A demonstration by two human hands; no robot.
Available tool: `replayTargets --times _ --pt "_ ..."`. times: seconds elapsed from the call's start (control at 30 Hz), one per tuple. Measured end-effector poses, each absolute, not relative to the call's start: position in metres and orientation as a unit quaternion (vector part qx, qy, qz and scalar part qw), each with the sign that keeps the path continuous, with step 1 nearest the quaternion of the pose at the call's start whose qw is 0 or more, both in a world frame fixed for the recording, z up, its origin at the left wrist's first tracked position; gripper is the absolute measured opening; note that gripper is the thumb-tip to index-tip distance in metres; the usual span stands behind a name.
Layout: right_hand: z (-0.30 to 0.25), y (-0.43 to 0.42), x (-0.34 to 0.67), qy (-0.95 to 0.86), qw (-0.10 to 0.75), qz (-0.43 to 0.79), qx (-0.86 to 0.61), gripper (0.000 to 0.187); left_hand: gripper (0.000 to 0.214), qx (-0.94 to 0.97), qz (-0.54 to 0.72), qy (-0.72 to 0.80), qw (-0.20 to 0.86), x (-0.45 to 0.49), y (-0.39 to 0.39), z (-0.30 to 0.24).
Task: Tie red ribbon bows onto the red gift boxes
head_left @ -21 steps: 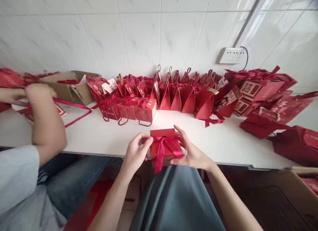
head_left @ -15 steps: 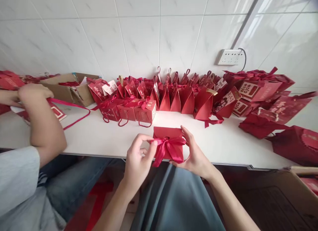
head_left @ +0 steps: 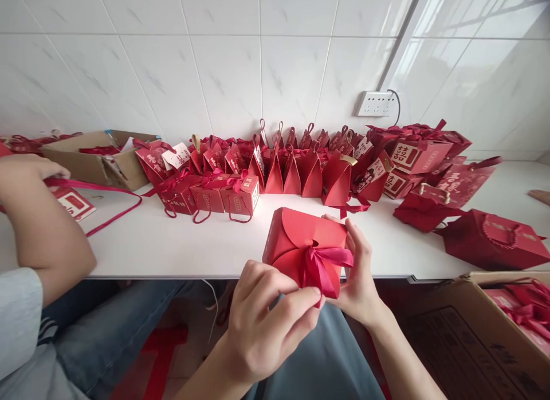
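Observation:
A red gift box (head_left: 287, 235) with curved folded flaps is held up at the table's front edge, tilted toward me. A crimson ribbon bow (head_left: 321, 268) is tied at the middle of its top. My right hand (head_left: 358, 274) grips the box along its right side, thumb below and fingers behind. In front of the box, my left hand (head_left: 270, 314) pinches the lower end of the ribbon between thumb and fingers. The underside of the box is hidden.
Several red gift boxes (head_left: 242, 196) and peaked bags (head_left: 311, 176) line the white table (head_left: 206, 251). More boxes pile up right (head_left: 423, 156). An open carton (head_left: 476, 285) stands lower right, another carton (head_left: 97, 165) back left. A co-worker's arm (head_left: 47, 216) handles ribbon at left.
The box has been raised and tilted, so its folded flaps show. My left hand has moved from the bow's left loop to a hanging ribbon end. The view has shifted right.

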State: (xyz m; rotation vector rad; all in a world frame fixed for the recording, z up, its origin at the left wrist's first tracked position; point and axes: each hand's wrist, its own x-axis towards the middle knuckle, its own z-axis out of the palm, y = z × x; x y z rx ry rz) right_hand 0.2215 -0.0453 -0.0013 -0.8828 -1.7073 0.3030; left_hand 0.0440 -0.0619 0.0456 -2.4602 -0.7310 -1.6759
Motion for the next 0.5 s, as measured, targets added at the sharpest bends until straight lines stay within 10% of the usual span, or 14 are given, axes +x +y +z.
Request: replayTargets --times 0.33,0.5 --pt "0.011 -0.069 0.253 -0.729 0.524 0.041 -0.440 0.101 0.025 -0.558 -0.559 -0.354 -0.501 0.060 -0.011 0.023" --pt "0.010 -0.095 0.288 -0.678 0.507 0.009 -0.532 0.106 0.024 -0.600 -0.529 -0.408 -0.439 0.089 0.017 0.000"
